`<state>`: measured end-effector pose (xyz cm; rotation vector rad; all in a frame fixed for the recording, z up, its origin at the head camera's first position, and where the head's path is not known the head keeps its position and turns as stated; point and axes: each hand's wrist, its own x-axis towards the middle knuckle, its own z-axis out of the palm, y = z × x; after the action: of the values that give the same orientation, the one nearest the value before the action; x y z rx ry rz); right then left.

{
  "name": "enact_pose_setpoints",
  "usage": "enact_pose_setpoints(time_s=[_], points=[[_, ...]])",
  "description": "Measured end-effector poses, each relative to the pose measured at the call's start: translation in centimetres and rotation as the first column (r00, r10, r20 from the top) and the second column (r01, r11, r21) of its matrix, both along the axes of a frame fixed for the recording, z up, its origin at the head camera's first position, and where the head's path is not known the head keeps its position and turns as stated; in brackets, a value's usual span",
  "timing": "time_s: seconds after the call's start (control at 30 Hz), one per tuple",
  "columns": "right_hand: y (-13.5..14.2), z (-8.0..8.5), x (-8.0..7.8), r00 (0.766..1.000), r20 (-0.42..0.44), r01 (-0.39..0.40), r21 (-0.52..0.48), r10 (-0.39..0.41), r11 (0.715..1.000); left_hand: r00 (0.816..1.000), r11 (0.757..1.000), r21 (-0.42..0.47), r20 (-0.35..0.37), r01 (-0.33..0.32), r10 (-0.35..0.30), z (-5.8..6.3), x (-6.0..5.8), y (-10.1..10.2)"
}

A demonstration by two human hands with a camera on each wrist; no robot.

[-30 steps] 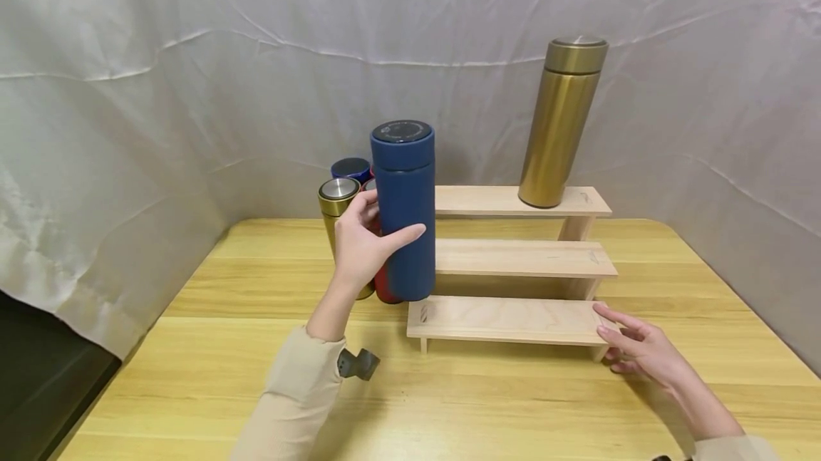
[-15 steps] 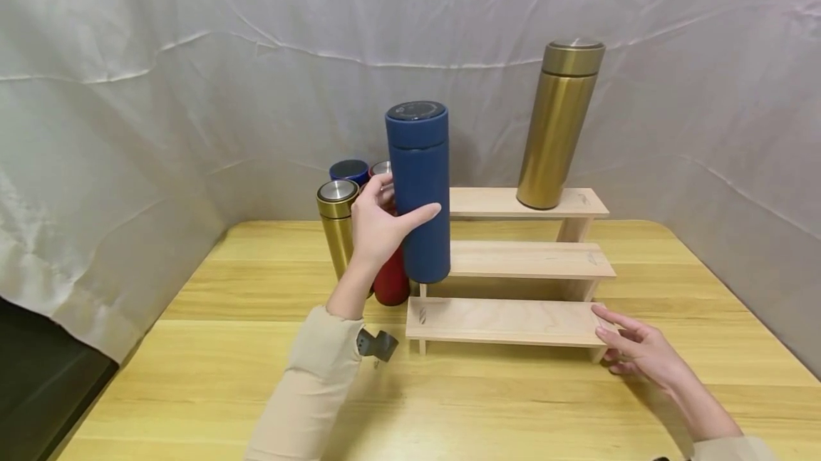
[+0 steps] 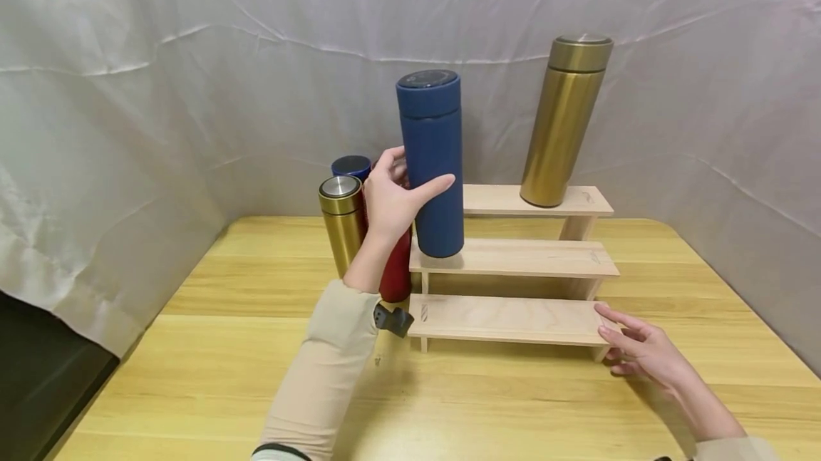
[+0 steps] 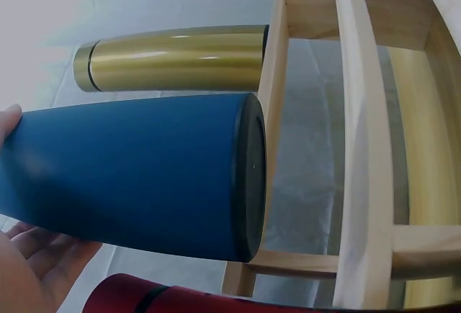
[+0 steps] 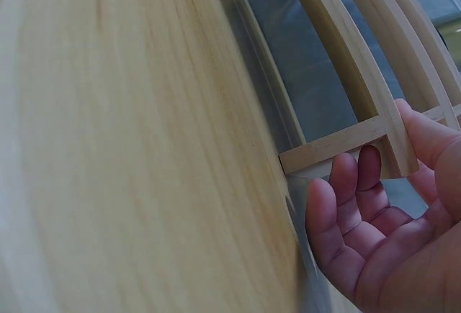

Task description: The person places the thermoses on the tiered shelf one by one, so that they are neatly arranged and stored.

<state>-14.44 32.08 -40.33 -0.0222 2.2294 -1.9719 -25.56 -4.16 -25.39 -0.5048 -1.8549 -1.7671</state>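
Head view looks forward, down; both near wrist views share the shelf (image 3: 507, 320)

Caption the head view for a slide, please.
Left hand holds a blue bottle; right hand grips the bottom shelf; a gold bottle stands on the top shelf.

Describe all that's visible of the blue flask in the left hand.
The blue flask is a tall, matte-looking cylinder, its material unclear. A thin seam sets off its blue lid, whose dark top bears faint pale marks; the base is black. The left hand grips its side, holding it nearly upright, underside apart from the middle shelf.
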Motion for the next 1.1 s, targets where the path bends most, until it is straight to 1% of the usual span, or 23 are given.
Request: enact_pose_setpoints(time_s=[0.03, 0.1, 0.13, 0.27, 0.4, 0.53, 0.8, 0.93, 1.1], points=[[0.0, 0.0, 0.0, 1.0, -0.002, 0.0, -0.001, 0.0, 1.0, 1.0, 1.0, -0.005, 0.005, -0.009, 0.009, 0.7, 0.5, 0.2], [0.0, 0.1, 0.0, 1.0, -0.006, -0.002, -0.002, 0.002, 1.0, 1.0, 1.0, -0.002, 0.007, -0.015, 0.015, 1.0, 0.4, 0.5], [0.0, 0.1, 0.0, 1.0, -0.007, -0.001, -0.002, 0.001, 1.0, 1.0, 1.0, -0.006, 0.017, -0.022, 0.022, 1.5, 0.8, 0.6], [0.2, 0.2, 0.1, 1.0, -0.009, 0.009, 0.005, -0.009, 1.0, 0.999, 1.0, 0.0, 0.031, -0.022, 0.022, 2.3, 0.5, 1.4], [0.2, 0.1, 0.0, 1.0, -0.005, 0.015, 0.003, -0.015, 1.0, 1.0, 1.0, 0.011, 0.014, -0.002, 0.001, 3.1, 0.2, 2.1], [0.2, 0.1, 0.0, 1.0, -0.007, 0.01, 0.009, -0.01, 1.0, 1.0, 1.0, 0.007, 0.009, 0.001, -0.001, 3.7, -0.1, 2.7], [0.1, 0.0, -0.1, 1.0, 0.006, -0.005, 0.006, 0.005, 1.0, 1.0, 0.999, -0.035, 0.017, -0.016, 0.016, 4.3, -0.7, 3.4], [0.0, 0.0, -0.1, 1.0, 0.007, -0.006, 0.0, 0.006, 1.0, 0.997, 0.996, -0.059, 0.023, -0.068, 0.07, 4.6, -1.2, 3.6], [0.0, 0.2, 0.0, 1.0, 0.003, -0.006, -0.008, 0.006, 1.0, 0.991, 0.989, -0.078, 0.013, -0.129, 0.13, 4.4, -2.0, 4.3]])
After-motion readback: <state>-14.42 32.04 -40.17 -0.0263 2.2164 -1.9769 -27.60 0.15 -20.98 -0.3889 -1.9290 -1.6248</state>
